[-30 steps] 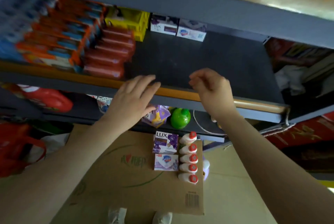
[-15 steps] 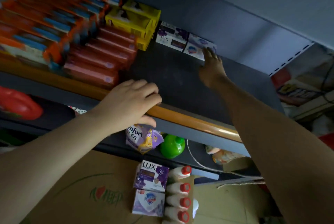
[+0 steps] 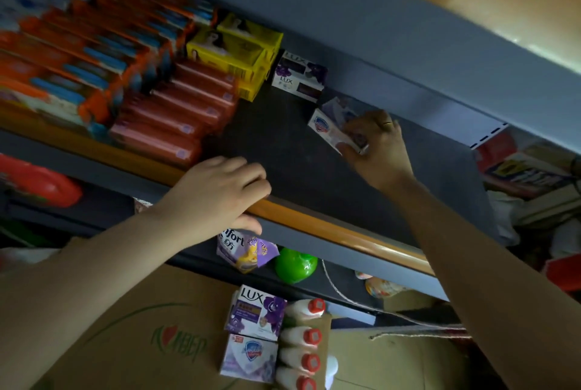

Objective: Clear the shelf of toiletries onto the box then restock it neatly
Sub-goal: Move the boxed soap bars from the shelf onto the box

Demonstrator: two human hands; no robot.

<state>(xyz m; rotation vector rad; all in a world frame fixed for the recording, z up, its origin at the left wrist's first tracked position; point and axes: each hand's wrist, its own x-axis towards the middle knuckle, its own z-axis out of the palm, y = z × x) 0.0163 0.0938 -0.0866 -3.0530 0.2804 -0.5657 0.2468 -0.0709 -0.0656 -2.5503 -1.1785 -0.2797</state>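
Note:
My right hand point(image 3: 375, 144) reaches deep onto the dark shelf point(image 3: 283, 144) and grips a white-and-lilac soap box point(image 3: 327, 125), tilted off the back wall. A purple LUX soap box point(image 3: 298, 78) stands beside it at the back. My left hand point(image 3: 217, 194) rests on the shelf's orange front rail point(image 3: 330, 229), fingers curled over it. Below, on the cardboard box point(image 3: 141, 336), stand a LUX box point(image 3: 256, 311), a lilac soap box point(image 3: 250, 356) and several white bottles with red caps point(image 3: 305, 336).
Yellow boxes point(image 3: 235, 50), red-brown bars point(image 3: 179, 109) and orange-blue packs point(image 3: 78, 59) fill the shelf's left part. On the lower shelf lie a Comfort pouch point(image 3: 242, 248), a green bottle point(image 3: 295, 265) and a red bottle point(image 3: 37, 182). Cluttered goods point(image 3: 531, 179) sit at right.
My right hand reached to the shelf's back and has taken hold of the lilac soap box, pulling it forward and tilting it. My left hand settled on the front rail.

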